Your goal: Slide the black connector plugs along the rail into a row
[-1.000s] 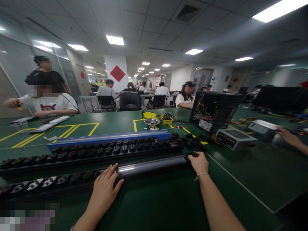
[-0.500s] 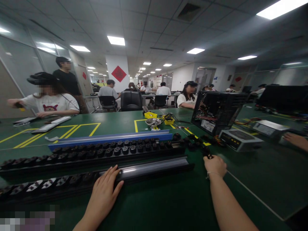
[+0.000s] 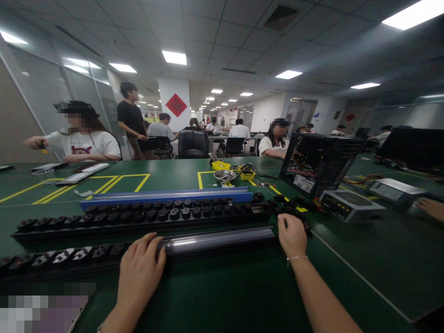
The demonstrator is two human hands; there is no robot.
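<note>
My left hand (image 3: 141, 268) curls over the near black rail, its fingertips covering the spot where the row of sockets ends. Black round socket modules (image 3: 100, 251) fill the left part of that rail. To the right of the hand, the rail's grey, shiny channel (image 3: 218, 241) lies bare. My right hand (image 3: 293, 236) is closed just beyond the rail's right end, fingers pinched; what they hold is hidden. A second black rail (image 3: 138, 224) full of sockets lies parallel behind, and a blue rail (image 3: 166, 196) behind that. Small loose black parts (image 3: 282, 206) are scattered beyond my right hand.
An open computer case (image 3: 315, 162) and a power supply (image 3: 350, 206) stand to the right. Further back are a metal bowl (image 3: 225, 175) and yellow trays (image 3: 221, 165). Another person's hand (image 3: 430, 208) reaches in at the right edge. Co-workers sit across the green table (image 3: 222, 296).
My right hand has moved left from the loose parts towards the rail's end; a small black part earlier visible in it is now hidden. My left hand's fingers are more bent.
</note>
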